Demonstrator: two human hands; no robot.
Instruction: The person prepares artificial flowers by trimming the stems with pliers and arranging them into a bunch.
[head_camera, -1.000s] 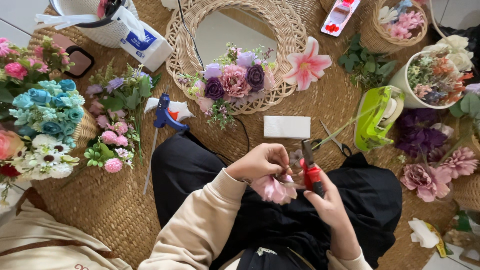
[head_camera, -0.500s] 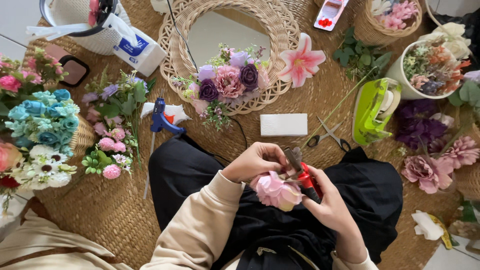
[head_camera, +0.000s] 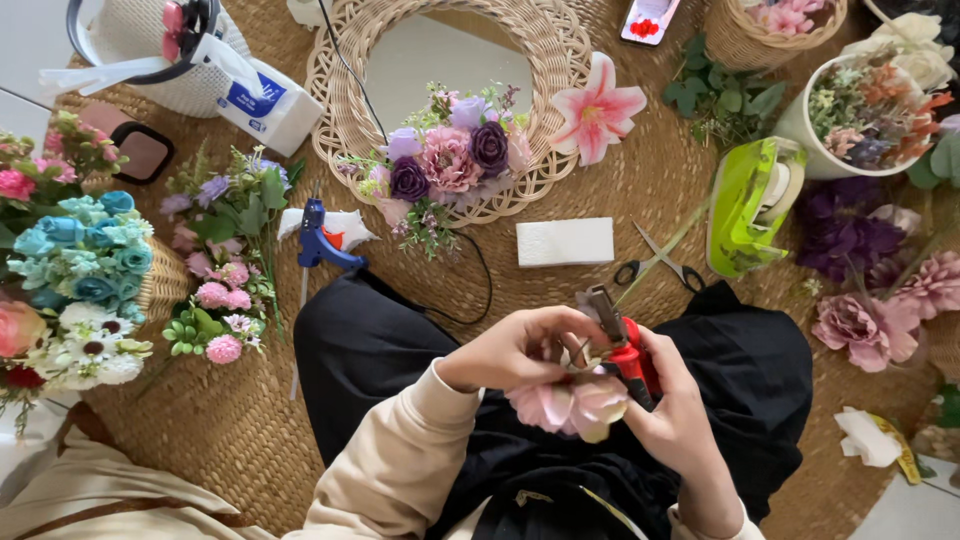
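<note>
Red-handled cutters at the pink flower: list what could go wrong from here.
1. The cutters in the right hand close beside the left hand fingers gripping the pink flower; a nick seems possible.
2. Cutting over the lap, a snipped stem piece could drop onto the black fabric.

Pink flower (head_camera: 572, 405) lower, cutters (head_camera: 620, 340) now upright.

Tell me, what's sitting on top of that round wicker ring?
On the wicker ring, a cluster of purple and pink flowers with greenery covers its lower rim. A black cord crosses it. The rim beneath the flowers is hidden.
</note>
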